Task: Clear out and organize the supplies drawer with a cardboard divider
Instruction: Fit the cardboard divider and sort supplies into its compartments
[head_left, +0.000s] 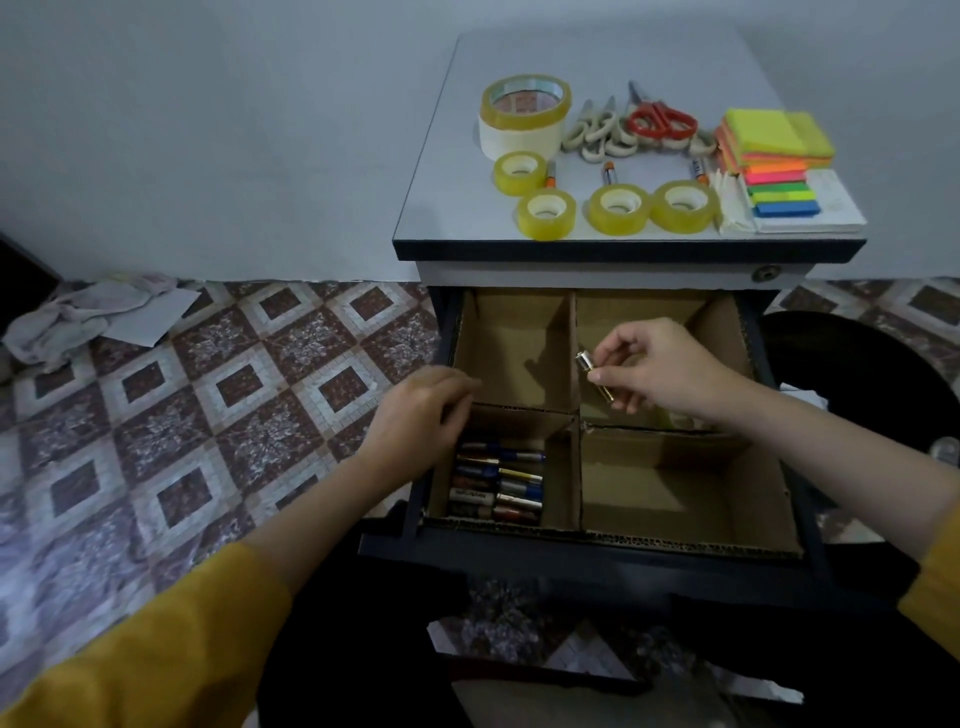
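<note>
Two small metallic cylindrical batteries (586, 362) are pinched by the right hand (665, 364) above the far-right cardboard cell (639, 312) — the battery-filled near-left cell (560, 483) lies toward the left hand (421, 415), its grip unclear.

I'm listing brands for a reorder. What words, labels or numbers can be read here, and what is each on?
No text is legible.
On the stored batteries, near-left compartment: label print, too blurred.
On the big tape roll: red print on its core, too small.
On the markers: barrel print, blurred.
On the held batteries in the right hand: no readable print.
</note>
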